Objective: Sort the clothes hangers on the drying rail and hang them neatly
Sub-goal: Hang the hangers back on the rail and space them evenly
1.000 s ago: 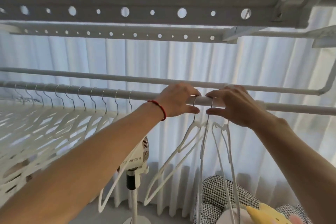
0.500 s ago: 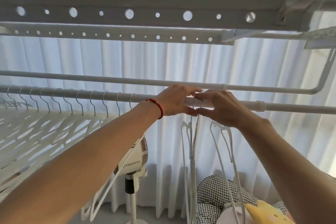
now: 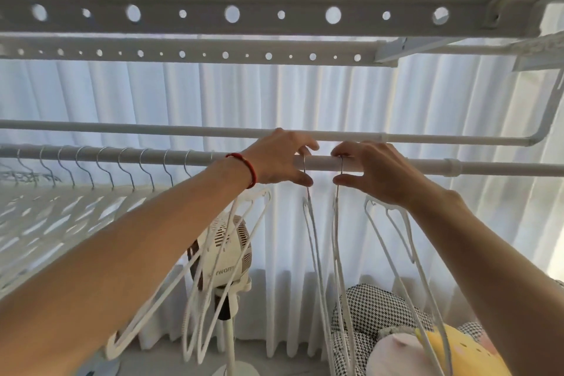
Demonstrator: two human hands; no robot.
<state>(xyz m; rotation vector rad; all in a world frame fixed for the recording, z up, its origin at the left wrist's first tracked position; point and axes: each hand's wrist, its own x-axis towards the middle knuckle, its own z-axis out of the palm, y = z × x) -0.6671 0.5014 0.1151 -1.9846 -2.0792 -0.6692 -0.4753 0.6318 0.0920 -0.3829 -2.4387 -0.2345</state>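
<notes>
Rail: the drying rail (image 3: 396,165) runs across the view at hand height, with a thinner bar (image 3: 152,129) just behind it and two perforated beams (image 3: 244,14) above.
Left hand: the left hand (image 3: 279,162), a red string bracelet (image 3: 245,166) on its wrist, is curled at the rail, thumb and fingers pinching the metal hook (image 3: 304,163) of one white hanger (image 3: 314,253).
Right hand: the right hand (image 3: 370,172) is just beside it, pinching the hook (image 3: 341,165) of a second hanger (image 3: 341,268) between thumb and forefinger.
Gap: the two held hooks sit apart on the rail, both hangers dangling edge-on.
Sorted row: a line of hooks (image 3: 106,166) hangs evenly spaced on the rail's left part, their white bodies (image 3: 45,223) packed together.
Loose hangers: a few (image 3: 219,278) hang askew under the left wrist; another (image 3: 396,241) hangs below the right wrist.
Background: white curtain (image 3: 305,94), a standing fan (image 3: 225,253), a houndstooth cushion (image 3: 366,308) and soft toys (image 3: 427,354) low right.
</notes>
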